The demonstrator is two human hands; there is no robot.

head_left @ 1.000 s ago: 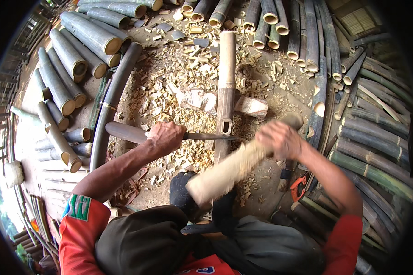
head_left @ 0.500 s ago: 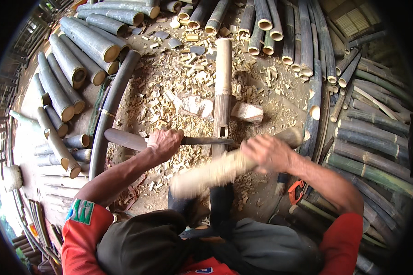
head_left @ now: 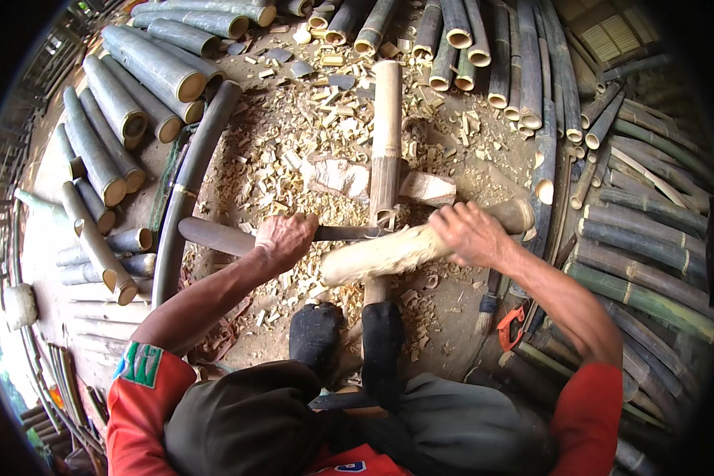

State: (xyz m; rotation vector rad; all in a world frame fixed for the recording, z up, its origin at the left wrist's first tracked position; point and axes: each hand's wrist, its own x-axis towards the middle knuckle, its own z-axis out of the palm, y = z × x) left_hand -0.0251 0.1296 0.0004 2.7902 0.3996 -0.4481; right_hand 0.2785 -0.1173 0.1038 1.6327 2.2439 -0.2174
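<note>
My left hand (head_left: pixel 287 239) is wrapped round the long brown handle (head_left: pixel 214 236) of a knife. Its dark blade (head_left: pixel 343 233) points right, with the tip at the near part of a bamboo piece (head_left: pixel 386 119). That bamboo lies lengthwise away from me, propped across a pale, chopped log (head_left: pixel 337 178). My right hand (head_left: pixel 472 234) grips a wooden club (head_left: pixel 385 255) with a worn, frayed striking side. The club lies aslant just on my side of the blade; whether they touch I cannot tell. A curled chip or cut edge shows at the blade tip.
Pale chips (head_left: pixel 254 174) cover the ground. Bamboo lengths (head_left: pixel 107 151) lie left, with more stacked (head_left: pixel 639 254) at right. A long dark pole (head_left: pixel 190 186) stands close beside my left arm. An orange-handled tool (head_left: pixel 510 325) and a brush-like tool (head_left: pixel 488 309) lie near my right forearm.
The club, blurred before, has swung away from my lap, its left end rising toward the blade. My right hand has moved slightly right and away from me. The left hand has barely moved.
</note>
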